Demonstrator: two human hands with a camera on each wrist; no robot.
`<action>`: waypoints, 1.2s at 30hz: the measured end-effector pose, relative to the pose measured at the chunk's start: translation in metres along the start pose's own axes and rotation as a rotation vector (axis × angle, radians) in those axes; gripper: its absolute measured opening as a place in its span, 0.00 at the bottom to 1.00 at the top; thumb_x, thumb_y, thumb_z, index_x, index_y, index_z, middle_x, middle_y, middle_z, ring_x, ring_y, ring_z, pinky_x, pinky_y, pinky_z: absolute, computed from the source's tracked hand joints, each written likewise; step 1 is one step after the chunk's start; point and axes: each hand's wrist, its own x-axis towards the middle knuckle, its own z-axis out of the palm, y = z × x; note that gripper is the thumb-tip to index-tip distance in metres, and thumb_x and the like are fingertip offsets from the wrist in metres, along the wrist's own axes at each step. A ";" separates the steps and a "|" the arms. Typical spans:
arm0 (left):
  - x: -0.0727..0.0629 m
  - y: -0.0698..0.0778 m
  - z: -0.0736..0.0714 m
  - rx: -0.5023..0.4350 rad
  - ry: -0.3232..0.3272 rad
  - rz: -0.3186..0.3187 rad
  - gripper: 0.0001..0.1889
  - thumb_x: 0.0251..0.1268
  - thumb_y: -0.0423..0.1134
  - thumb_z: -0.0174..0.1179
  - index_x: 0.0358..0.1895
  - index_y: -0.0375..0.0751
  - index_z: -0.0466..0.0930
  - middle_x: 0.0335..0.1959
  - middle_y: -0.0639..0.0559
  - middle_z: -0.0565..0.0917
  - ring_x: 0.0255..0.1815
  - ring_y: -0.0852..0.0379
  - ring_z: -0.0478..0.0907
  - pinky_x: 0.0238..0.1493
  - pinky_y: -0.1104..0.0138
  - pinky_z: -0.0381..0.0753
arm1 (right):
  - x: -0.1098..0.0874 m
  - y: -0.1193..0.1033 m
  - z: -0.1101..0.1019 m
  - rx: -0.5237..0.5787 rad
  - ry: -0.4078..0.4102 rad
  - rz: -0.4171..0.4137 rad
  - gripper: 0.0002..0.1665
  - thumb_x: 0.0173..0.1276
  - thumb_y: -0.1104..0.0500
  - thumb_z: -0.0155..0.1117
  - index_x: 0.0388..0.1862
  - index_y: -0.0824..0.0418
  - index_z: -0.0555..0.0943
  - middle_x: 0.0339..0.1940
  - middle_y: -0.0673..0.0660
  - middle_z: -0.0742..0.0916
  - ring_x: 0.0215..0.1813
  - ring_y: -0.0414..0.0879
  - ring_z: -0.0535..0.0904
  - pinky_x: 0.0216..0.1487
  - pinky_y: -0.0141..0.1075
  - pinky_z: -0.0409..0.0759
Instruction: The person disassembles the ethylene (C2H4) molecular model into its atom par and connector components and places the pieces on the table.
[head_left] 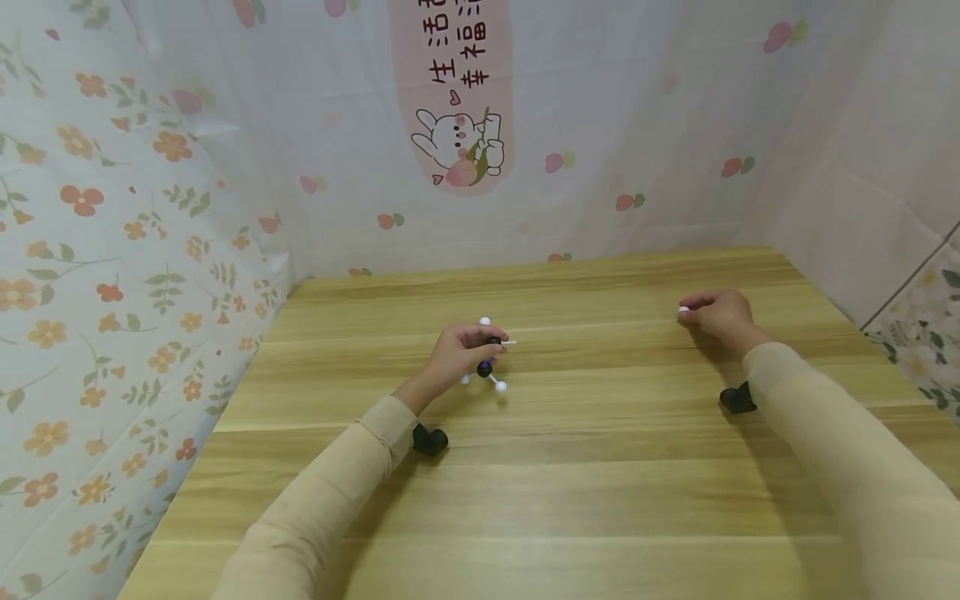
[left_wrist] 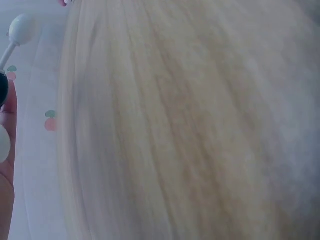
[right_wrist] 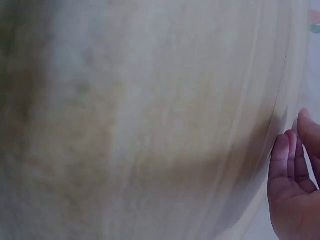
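Two hands stood apart: left hand (head_left: 461,347) pinched the model (head_left: 485,365), likely light, rigid, best held by its black balls (head_left: 485,370); right hand (head_left: 722,317) pinched a white piece (head_left: 683,309).

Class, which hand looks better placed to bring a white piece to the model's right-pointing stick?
Probably the right hand: it pinches a small white piece, while the left hand holds the model, its stick facing right.
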 end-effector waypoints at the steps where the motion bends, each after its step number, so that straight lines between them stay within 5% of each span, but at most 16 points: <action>1: 0.000 0.000 0.000 -0.004 0.002 -0.003 0.11 0.66 0.25 0.59 0.49 0.24 0.80 0.48 0.26 0.80 0.45 0.26 0.77 0.39 0.63 0.84 | 0.000 0.000 0.000 -0.010 0.004 -0.001 0.28 0.69 0.51 0.64 0.57 0.72 0.77 0.57 0.71 0.78 0.60 0.66 0.68 0.59 0.54 0.68; 12: 0.001 -0.002 0.002 0.003 0.019 -0.006 0.12 0.64 0.28 0.63 0.49 0.28 0.82 0.46 0.34 0.83 0.45 0.29 0.78 0.40 0.64 0.84 | 0.002 0.003 0.003 -0.050 0.006 0.009 0.27 0.71 0.51 0.63 0.59 0.71 0.77 0.59 0.71 0.77 0.66 0.69 0.63 0.67 0.59 0.59; 20: 0.002 -0.003 0.002 -0.003 0.012 0.005 0.11 0.64 0.27 0.63 0.48 0.28 0.82 0.43 0.39 0.85 0.45 0.23 0.75 0.47 0.47 0.81 | 0.002 0.001 0.004 -0.071 0.021 0.001 0.26 0.69 0.54 0.64 0.59 0.71 0.77 0.57 0.71 0.78 0.61 0.67 0.67 0.63 0.57 0.64; 29: 0.003 -0.004 0.002 -0.027 0.003 0.002 0.12 0.67 0.26 0.59 0.50 0.25 0.80 0.47 0.28 0.81 0.47 0.24 0.75 0.48 0.49 0.81 | -0.006 -0.001 0.000 -0.011 0.032 0.017 0.31 0.68 0.51 0.66 0.61 0.70 0.75 0.55 0.68 0.80 0.50 0.53 0.75 0.35 0.29 0.78; 36: 0.003 -0.005 0.005 -0.049 -0.011 0.011 0.12 0.68 0.24 0.55 0.52 0.21 0.78 0.50 0.23 0.78 0.50 0.24 0.74 0.50 0.46 0.79 | -0.011 -0.014 0.008 0.026 0.069 -0.051 0.28 0.69 0.52 0.65 0.60 0.70 0.77 0.55 0.66 0.83 0.53 0.56 0.76 0.39 0.28 0.74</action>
